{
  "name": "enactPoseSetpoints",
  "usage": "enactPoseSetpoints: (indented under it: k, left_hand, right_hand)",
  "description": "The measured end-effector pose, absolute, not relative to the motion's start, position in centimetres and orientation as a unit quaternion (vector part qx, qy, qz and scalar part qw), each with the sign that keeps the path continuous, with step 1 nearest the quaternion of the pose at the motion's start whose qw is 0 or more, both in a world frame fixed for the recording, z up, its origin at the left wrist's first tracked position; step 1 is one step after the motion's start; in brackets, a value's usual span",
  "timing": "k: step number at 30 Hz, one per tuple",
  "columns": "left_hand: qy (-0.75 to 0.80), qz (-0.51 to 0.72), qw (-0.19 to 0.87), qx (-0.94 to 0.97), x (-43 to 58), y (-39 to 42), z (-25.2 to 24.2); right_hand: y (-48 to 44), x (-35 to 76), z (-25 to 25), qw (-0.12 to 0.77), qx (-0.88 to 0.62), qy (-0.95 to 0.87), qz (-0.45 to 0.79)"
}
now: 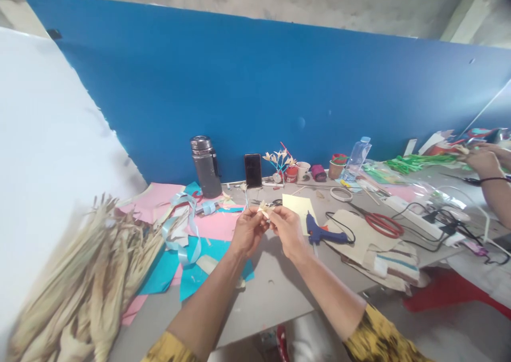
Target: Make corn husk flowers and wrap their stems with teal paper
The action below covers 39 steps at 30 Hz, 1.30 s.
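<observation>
My left hand [248, 230] and my right hand [288, 230] meet over the middle of the table, fingertips pinched together. Between them is a small pale corn husk flower [263, 210], partly covered by the fingers. Just right of my right hand lies a blue glue gun [319, 233], next to a sheet of pale yellow paper [297, 206]. Behind my hands, several finished-looking husk flowers [281, 158] on blue stems stand in a small holder. A big bundle of dried corn husks [85, 282] lies at the left.
A dark flask [206, 170] and a phone [253, 170] stand by the blue partition [239, 85]. Blue paper [195, 285] and ribbon lie left. Red-handled scissors [383, 224], a striped glove [397, 263], a power strip [423, 221] and another person's hands [485, 162] are on the right.
</observation>
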<state>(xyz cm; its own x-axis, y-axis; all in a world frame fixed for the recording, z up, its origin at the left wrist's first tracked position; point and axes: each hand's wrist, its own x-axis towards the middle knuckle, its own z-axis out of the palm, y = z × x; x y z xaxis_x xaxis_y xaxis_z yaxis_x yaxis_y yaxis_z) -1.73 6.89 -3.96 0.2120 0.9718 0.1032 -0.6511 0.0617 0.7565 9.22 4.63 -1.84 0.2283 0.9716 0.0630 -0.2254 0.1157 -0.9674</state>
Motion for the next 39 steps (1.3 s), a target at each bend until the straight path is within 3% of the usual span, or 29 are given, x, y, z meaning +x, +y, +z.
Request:
enactPoseSetpoints:
  k: [13, 20, 23, 26, 30, 39]
  left_hand:
    - [0.190, 0.542, 0.769, 0.280, -2.1, 7.0, -3.8]
    - [0.156, 0.528, 0.778, 0.303, -2.9, 6.7, -3.1]
    - [0.163, 0.525, 0.774, 0.314, -3.0, 6.8, -3.2]
    - [0.178, 0.529, 0.772, 0.303, -3.1, 7.0, -3.4]
    - [0.183, 0.528, 0.780, 0.282, -3.1, 7.0, -3.6]
    - [0.199, 0.523, 0.775, 0.294, -2.4, 6.8, -3.4]
  right_hand:
    - [3.9, 10.6, -1.3, 0.575, -0.434, -0.535, 0.441]
    - [3.9, 13.3, -1.3, 0.486, -0.479, -0.662, 0.310]
    - [3.9, 13.2, -1.4, 0.500, -0.451, -0.689, 0.267]
    - [3.9, 13.0, -1.1, 0.533, -0.404, -0.729, 0.146]
    - [4.2, 13.4, -0.4, 0.496, -0.359, -0.791, 0.000]
    - [5.5, 13.6, -0.4, 0.461, -0.356, -0.804, -0.119]
